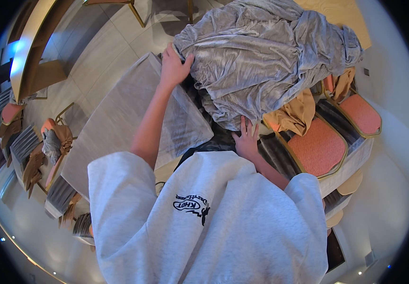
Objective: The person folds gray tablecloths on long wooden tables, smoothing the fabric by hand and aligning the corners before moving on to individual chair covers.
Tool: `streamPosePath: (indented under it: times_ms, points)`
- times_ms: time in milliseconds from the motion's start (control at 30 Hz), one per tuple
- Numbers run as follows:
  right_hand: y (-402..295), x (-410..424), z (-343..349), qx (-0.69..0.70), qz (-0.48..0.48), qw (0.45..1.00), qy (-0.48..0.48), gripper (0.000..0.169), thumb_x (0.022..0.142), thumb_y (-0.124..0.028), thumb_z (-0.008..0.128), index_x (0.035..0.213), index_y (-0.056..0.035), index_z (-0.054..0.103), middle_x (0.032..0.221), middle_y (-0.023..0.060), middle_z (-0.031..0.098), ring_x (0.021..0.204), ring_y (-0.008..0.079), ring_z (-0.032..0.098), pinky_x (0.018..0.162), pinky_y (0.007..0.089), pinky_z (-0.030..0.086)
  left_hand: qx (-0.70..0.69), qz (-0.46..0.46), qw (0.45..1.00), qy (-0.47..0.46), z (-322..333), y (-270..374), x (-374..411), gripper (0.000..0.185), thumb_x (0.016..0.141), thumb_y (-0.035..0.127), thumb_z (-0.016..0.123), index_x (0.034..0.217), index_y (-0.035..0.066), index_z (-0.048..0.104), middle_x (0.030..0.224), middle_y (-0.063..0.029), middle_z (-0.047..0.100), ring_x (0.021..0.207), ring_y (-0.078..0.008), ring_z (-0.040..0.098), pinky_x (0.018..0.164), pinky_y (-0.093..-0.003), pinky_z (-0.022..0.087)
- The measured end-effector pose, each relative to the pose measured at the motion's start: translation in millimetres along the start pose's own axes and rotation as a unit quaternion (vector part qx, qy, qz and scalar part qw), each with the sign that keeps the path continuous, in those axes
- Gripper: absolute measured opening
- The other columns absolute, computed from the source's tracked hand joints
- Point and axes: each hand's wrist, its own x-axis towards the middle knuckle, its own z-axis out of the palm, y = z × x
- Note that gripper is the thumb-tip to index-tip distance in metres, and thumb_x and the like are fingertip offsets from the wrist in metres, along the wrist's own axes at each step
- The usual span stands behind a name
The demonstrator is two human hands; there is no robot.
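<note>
A large crumpled heap of grey velvety cloth (254,60) lies in front of me, at the top of the view. My left hand (176,67) is at the heap's left edge, thumb spread from the fingers, with the cloth's rim between them. At the heap's lower edge, my right hand (247,140) rests with its fingers spread and their tips against the cloth. Directly left of the heap is a table covered with a smooth grey cloth (130,113). What supports the heap is mostly hidden beneath it.
Chairs with coral seats (318,147) and gold frames stand close on the right, a tan cloth (293,112) beside them. More chairs with draped cloths (51,145) are at the far left. A wooden surface (342,17) lies behind the heap. Tiled floor (114,42) shows at upper left.
</note>
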Motion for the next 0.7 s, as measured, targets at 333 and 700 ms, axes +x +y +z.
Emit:
streamPosePath:
  times_ms: [333, 700]
  points:
    - [24, 73, -56, 0.105, 0.228, 0.937, 0.243, 0.064, 0.089, -0.025, 0.059, 0.147, -0.013, 0.034, 0.148, 0.0352, 0.015, 0.133, 0.0561, 0.016, 0.109, 0.0633, 0.017, 0.062, 0.02, 0.989, -0.136, 66, -10, 159, 0.036, 0.094, 0.045, 0.053, 0.093, 0.014, 0.071, 0.094, -0.0178, 0.068, 0.093, -0.0408, 0.064, 0.078, -0.0501, 0.051]
    - [60, 58, -33, 0.106, 0.278, 0.94, 0.167, 0.064, 0.093, -0.039, 0.053, 0.149, -0.0182, 0.029, 0.156, 0.0268, 0.005, 0.138, 0.0548, 0.014, 0.112, 0.0605, 0.016, 0.025, 0.208, 0.966, 0.152, 91, 90, 139, 0.042, 0.082, 0.024, 0.062, 0.12, 0.007, 0.056, 0.115, -0.0193, 0.057, 0.109, -0.0402, 0.049, 0.099, -0.0501, 0.038]
